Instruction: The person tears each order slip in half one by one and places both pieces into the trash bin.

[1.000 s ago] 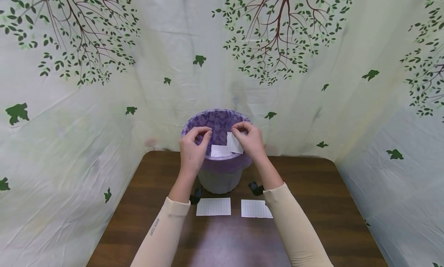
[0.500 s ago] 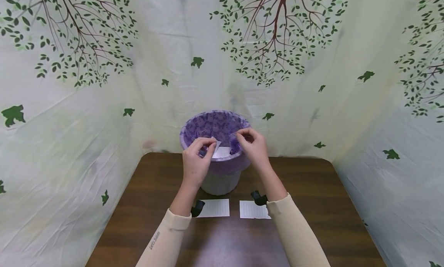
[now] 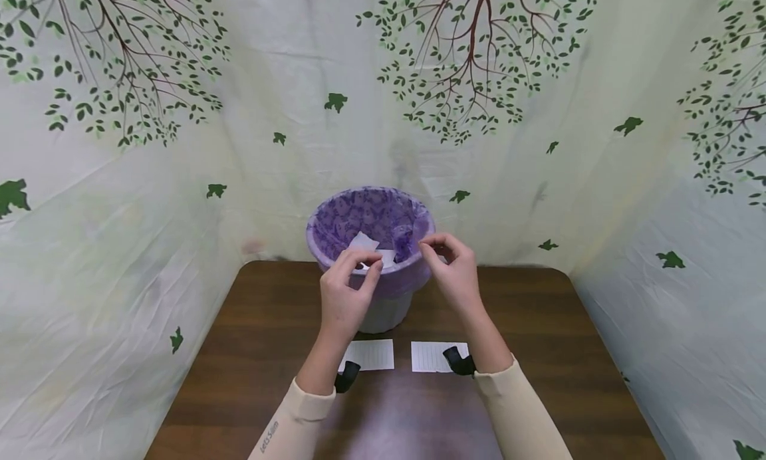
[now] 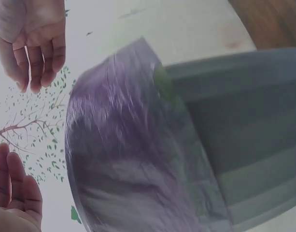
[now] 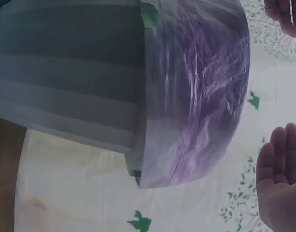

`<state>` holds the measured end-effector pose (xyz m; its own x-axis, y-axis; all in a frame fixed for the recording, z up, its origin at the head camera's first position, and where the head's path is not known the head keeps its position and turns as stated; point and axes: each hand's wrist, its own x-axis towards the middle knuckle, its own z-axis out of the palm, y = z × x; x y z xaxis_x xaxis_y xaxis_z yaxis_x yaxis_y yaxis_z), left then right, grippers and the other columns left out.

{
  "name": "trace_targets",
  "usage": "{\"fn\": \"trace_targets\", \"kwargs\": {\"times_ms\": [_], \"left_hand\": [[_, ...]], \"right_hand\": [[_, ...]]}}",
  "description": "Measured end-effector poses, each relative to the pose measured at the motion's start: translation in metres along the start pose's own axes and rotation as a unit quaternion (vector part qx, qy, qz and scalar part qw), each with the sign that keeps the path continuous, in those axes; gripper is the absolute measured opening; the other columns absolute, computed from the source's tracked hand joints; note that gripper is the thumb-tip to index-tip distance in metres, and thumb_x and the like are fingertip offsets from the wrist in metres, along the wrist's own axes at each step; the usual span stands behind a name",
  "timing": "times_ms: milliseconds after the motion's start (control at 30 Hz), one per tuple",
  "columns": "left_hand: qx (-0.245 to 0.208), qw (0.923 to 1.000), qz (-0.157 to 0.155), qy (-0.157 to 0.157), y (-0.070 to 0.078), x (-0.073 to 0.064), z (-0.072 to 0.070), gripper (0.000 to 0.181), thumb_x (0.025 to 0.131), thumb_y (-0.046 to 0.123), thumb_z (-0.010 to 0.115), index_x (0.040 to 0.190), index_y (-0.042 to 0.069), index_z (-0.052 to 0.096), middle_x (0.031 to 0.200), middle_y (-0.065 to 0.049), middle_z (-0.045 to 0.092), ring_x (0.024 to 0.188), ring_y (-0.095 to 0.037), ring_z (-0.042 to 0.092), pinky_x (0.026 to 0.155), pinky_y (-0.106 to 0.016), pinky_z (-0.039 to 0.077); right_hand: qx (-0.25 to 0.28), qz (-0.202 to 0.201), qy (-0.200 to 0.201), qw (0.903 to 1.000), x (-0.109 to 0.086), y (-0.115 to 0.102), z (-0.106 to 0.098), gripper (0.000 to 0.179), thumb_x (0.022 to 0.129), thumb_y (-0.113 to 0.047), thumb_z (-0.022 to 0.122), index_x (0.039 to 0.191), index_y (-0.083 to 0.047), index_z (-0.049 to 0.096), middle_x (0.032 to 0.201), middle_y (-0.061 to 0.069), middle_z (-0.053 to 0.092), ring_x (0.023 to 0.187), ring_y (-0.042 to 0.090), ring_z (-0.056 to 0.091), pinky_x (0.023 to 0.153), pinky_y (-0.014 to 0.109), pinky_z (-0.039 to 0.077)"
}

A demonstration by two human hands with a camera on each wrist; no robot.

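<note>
A grey trash bin (image 3: 385, 314) wears a purple patterned liner (image 3: 395, 285) folded down over its rim. Inside lie white paper pieces, one a tilted scrap (image 3: 363, 241) and another (image 3: 387, 256) lower down, partly hidden by the fingers. My left hand (image 3: 344, 297) hovers over the near rim with bent fingers, thumb close to the fingertips. Over the right side of the rim is my right hand (image 3: 455, 274), thumb and forefinger near each other. Both wrist views show fingers loosely bent, with nothing between them.
On the brown wooden table (image 3: 269, 353), two ruled paper cards lie before the bin: a left one (image 3: 377, 355) and a right one (image 3: 429, 357), partly overlapped by black wrist mounts. A leaf-printed curtain (image 3: 287, 201) surrounds the table.
The white paper scraps at both hands have been let go into the bin. Both hands have drawn back toward me, the right also rightward.
</note>
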<state>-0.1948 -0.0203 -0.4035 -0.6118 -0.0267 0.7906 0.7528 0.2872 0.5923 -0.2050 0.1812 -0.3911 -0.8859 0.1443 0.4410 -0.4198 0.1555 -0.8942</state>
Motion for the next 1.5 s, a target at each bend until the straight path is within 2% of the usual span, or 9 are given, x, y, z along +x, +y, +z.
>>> {"fn": "trace_targets", "kwargs": {"times_ms": [133, 333, 600, 700, 900, 1033, 1233, 1500], "left_hand": [[-0.017, 0.9998, -0.001, -0.004, 0.006, -0.01, 0.005, 0.007, 0.095, 0.005, 0.078, 0.102, 0.007, 0.078, 0.099, -0.008, 0.077, 0.092, -0.02, 0.07, 0.084, -0.031, 0.056], [-0.027, 0.9994, -0.006, -0.018, 0.008, -0.028, 0.015, 0.007, 0.095, 0.004, 0.078, 0.102, 0.006, 0.077, 0.099, -0.007, 0.077, 0.091, -0.02, 0.071, 0.084, -0.031, 0.058], [-0.028, 0.9981, -0.03, -0.045, 0.001, -0.056, 0.028, 0.01, 0.094, 0.001, 0.078, 0.102, 0.007, 0.077, 0.099, -0.006, 0.076, 0.09, -0.019, 0.07, 0.082, -0.028, 0.057], [-0.024, 0.998, -0.033, -0.048, -0.004, -0.065, 0.033, 0.013, 0.092, 0.0, 0.079, 0.102, 0.008, 0.076, 0.098, -0.006, 0.075, 0.089, -0.019, 0.07, 0.082, -0.026, 0.057], [-0.013, 0.9982, -0.016, -0.057, -0.011, -0.079, 0.042, 0.016, 0.09, -0.002, 0.08, 0.102, 0.008, 0.076, 0.097, -0.005, 0.075, 0.089, -0.019, 0.07, 0.084, -0.023, 0.057], [-0.004, 0.9972, -0.027, -0.07, -0.013, -0.089, 0.046, 0.018, 0.089, -0.002, 0.081, 0.103, 0.008, 0.076, 0.099, -0.004, 0.075, 0.092, -0.019, 0.07, 0.087, -0.02, 0.056], [0.012, 0.9951, -0.053, -0.083, -0.015, -0.104, 0.051, 0.02, 0.087, -0.001, 0.083, 0.104, 0.007, 0.076, 0.101, -0.004, 0.075, 0.095, -0.019, 0.071, 0.085, -0.027, 0.061], [0.019, 0.9903, -0.085, -0.108, -0.019, -0.114, 0.059, 0.019, 0.089, 0.003, 0.084, 0.105, 0.008, 0.076, 0.102, -0.002, 0.074, 0.096, -0.018, 0.07, 0.086, -0.036, 0.062]], "right_hand": [[0.01, -0.007, 0.008, 0.9999, -0.009, 0.006, -0.008, 0.008, 0.099, -0.007, 0.073, 0.102, 0.0, 0.074, 0.103, 0.011, 0.074, 0.093, 0.009, 0.07, 0.08, 0.018, 0.055], [0.009, 0.008, 0.013, 0.9998, -0.023, 0.019, -0.019, 0.009, 0.098, -0.003, 0.073, 0.103, 0.004, 0.074, 0.102, 0.011, 0.074, 0.095, 0.007, 0.07, 0.085, 0.017, 0.056], [-0.005, 0.048, 0.014, 0.9987, -0.047, 0.038, -0.031, 0.009, 0.098, -0.003, 0.074, 0.104, 0.003, 0.073, 0.106, 0.021, 0.074, 0.094, 0.005, 0.07, 0.084, 0.018, 0.056], [-0.015, 0.056, 0.016, 0.9982, -0.055, 0.045, -0.034, 0.009, 0.097, -0.004, 0.074, 0.104, 0.001, 0.074, 0.105, 0.019, 0.075, 0.093, 0.006, 0.07, 0.082, 0.018, 0.055], [-0.015, 0.084, 0.029, 0.9959, -0.071, 0.054, -0.039, 0.01, 0.098, -0.006, 0.075, 0.106, 0.0, 0.075, 0.103, 0.011, 0.075, 0.093, 0.011, 0.07, 0.082, 0.018, 0.056], [-0.013, 0.106, 0.037, 0.9935, -0.081, 0.061, -0.042, 0.011, 0.098, -0.007, 0.075, 0.107, 0.0, 0.075, 0.104, 0.012, 0.074, 0.095, 0.011, 0.071, 0.084, 0.018, 0.056], [-0.016, 0.126, 0.044, 0.991, -0.092, 0.071, -0.046, 0.012, 0.097, -0.005, 0.075, 0.108, 0.002, 0.074, 0.108, 0.021, 0.073, 0.097, 0.011, 0.072, 0.087, 0.016, 0.057], [-0.011, 0.144, 0.048, 0.9883, -0.099, 0.074, -0.049, 0.015, 0.098, -0.006, 0.075, 0.11, 0.002, 0.074, 0.109, 0.019, 0.073, 0.1, 0.017, 0.074, 0.088, 0.017, 0.058]]}}
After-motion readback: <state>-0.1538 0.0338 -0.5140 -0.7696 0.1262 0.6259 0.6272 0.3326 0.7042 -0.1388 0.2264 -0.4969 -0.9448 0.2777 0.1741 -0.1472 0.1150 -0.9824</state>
